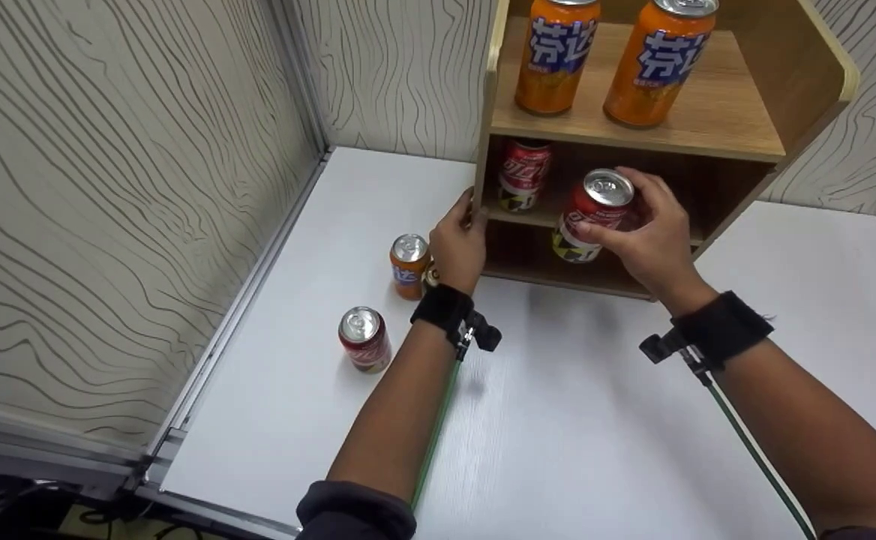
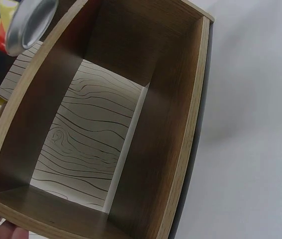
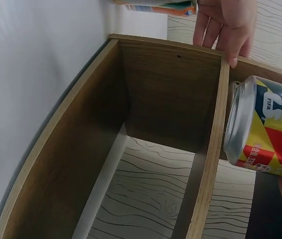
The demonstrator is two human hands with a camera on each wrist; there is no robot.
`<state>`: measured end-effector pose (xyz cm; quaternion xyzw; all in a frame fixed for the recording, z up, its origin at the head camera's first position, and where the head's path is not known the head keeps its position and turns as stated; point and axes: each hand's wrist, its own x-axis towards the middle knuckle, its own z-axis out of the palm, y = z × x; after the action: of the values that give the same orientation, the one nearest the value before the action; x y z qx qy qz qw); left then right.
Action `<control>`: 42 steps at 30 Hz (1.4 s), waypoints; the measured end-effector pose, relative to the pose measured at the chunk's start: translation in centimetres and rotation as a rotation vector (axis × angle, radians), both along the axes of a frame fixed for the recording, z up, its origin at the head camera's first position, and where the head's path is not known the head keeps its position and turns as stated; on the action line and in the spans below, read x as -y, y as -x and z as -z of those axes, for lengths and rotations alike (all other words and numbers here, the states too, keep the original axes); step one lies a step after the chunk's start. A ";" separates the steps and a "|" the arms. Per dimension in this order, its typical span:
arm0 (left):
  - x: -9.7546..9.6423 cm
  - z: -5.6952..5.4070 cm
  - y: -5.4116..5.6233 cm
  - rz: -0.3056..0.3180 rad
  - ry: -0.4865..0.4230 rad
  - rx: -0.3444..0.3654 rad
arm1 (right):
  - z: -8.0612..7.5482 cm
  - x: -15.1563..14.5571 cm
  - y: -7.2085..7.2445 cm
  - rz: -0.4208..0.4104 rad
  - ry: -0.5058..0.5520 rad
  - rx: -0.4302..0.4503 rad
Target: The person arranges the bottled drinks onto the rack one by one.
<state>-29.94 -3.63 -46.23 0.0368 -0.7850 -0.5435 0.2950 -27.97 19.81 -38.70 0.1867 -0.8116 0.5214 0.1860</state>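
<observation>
In the head view my right hand point(image 1: 659, 232) grips a red cola can point(image 1: 592, 214) upright, its thumb across the front and fingers behind. The can is at the front of the wooden shelf point(image 1: 730, 131), by the middle compartment; its silver bottom rim shows in the right wrist view. Further left, another red cola can point(image 1: 524, 176) stands inside that compartment. My left hand point(image 1: 459, 251) holds the shelf's left side panel. From the right wrist view, the left thumb point(image 3: 233, 57) lies on the front edge, with the fingers along the outer side.
Two orange soda cans point(image 1: 556, 60) stand on the shelf's top level. On the white table point(image 1: 543, 420), an orange can point(image 1: 406, 274) stands beside my left hand, with a red can point(image 1: 365, 341) nearer me. A patterned panel point(image 1: 130, 187) borders the table's left side.
</observation>
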 end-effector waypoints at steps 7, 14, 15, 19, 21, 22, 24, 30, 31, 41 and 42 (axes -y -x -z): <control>0.0 0.0 0.0 0.011 -0.022 0.012 | -0.6 0.1 1.4 0.119 0.013 0.072; 0.0 0.1 0.1 0.009 -0.019 0.021 | -0.7 0.1 2.8 0.133 0.038 0.142; 0.0 0.0 0.1 0.008 -0.016 0.023 | -0.7 0.1 3.0 0.134 0.044 0.151; 0.0 0.0 0.1 0.001 -0.012 0.029 | -0.6 0.2 3.8 0.130 0.066 0.170; 0.0 0.0 0.0 0.002 -0.015 0.030 | -0.6 0.2 4.2 0.120 0.081 0.178; 0.0 0.0 0.1 0.002 -0.016 0.030 | -0.7 0.2 4.3 0.115 0.086 0.182; 0.0 -0.1 0.1 0.003 -0.016 0.030 | -0.8 0.1 4.5 0.113 0.093 0.197; 0.0 -0.1 0.1 0.013 -0.020 0.035 | -0.9 -0.2 5.1 0.097 0.120 0.203; 0.0 -0.1 0.1 0.014 -0.021 0.037 | -0.8 -0.2 5.2 0.092 0.122 0.195; -0.1 0.0 0.1 0.007 -0.018 0.038 | -0.8 -0.8 5.9 0.070 0.081 0.204; -0.1 0.0 0.1 0.005 -0.018 0.038 | -0.7 -0.8 5.9 0.063 0.073 0.201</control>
<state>-30.03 -3.58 -46.22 0.0478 -0.7857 -0.5504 0.2781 -33.90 20.65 -37.97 0.1008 -0.8120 0.5607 0.1268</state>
